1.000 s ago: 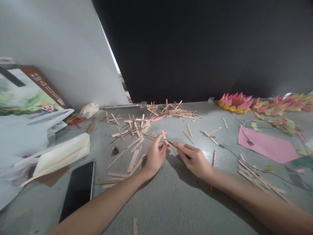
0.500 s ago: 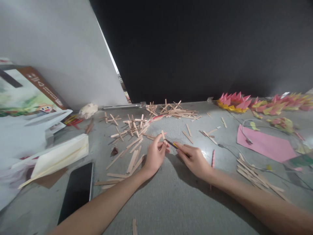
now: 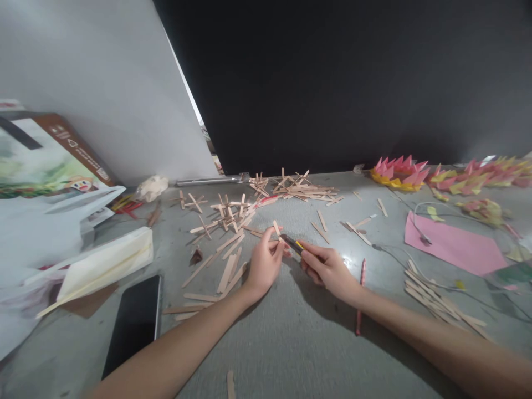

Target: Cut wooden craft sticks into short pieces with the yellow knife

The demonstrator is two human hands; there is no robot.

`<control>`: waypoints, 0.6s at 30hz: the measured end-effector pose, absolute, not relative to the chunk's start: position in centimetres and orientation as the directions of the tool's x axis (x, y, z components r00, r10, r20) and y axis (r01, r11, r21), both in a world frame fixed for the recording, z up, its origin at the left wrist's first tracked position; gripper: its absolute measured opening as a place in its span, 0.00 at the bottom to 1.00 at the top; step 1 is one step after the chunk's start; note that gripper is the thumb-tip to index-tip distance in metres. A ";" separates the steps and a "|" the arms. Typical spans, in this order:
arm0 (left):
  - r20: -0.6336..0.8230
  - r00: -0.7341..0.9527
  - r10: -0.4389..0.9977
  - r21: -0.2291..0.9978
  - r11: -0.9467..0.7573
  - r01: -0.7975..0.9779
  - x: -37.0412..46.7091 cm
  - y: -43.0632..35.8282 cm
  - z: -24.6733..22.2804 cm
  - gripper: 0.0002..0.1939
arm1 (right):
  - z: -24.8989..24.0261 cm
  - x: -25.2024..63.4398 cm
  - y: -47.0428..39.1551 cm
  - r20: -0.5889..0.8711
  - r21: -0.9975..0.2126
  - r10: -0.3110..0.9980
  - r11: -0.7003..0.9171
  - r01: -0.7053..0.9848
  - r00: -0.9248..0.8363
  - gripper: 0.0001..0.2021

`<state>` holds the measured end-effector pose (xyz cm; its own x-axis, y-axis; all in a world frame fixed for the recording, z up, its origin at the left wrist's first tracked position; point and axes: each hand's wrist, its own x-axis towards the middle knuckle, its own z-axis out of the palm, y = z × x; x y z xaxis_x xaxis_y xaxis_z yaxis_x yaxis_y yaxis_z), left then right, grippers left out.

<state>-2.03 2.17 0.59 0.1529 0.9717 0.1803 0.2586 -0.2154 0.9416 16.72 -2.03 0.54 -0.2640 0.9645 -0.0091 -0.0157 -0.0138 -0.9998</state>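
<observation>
Near the middle of the table, my left hand (image 3: 266, 260) pinches a short wooden craft stick (image 3: 276, 228), whose upper end sticks up past the fingers. My right hand (image 3: 326, 269) is closed around a black and yellow utility knife (image 3: 296, 245). The knife's tip meets the stick beside my left fingertips; whether the blade is cutting in is too small to tell. Loose craft sticks (image 3: 226, 272) lie just left of my left wrist. A pink patterned pencil-like rod (image 3: 361, 296) lies by my right wrist.
Crossed-stick pieces (image 3: 228, 213) and a stick pile (image 3: 307, 189) stand behind my hands. A phone (image 3: 133, 321) lies left, near a plastic bag (image 3: 41, 233). On the right are pink paper (image 3: 453, 244), a cable (image 3: 399, 255), more sticks (image 3: 432, 293) and folded paper flowers (image 3: 399, 173).
My right hand has turned the knife slightly, so more of its yellow-marked side shows. My left hand stays almost in place with the stick. The view has shifted a little.
</observation>
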 end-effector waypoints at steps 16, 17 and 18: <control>0.190 0.150 0.970 0.928 -0.227 0.296 -2.0 1.8 1.1 0.12 | 1.0 15.9 -2.9 -0.152 -0.950 0.940 -0.224 -0.216 -0.305 0.19; 0.194 0.151 0.969 0.925 -0.232 0.301 -2.0 1.8 1.0 0.12 | 1.1 16.0 -2.9 -0.159 -0.936 0.934 -0.245 -0.251 -0.319 0.18; 0.198 0.151 0.969 0.924 -0.236 0.300 -2.0 1.8 1.0 0.11 | 1.1 16.0 -2.8 -0.168 -0.917 0.927 -0.272 -0.293 -0.337 0.17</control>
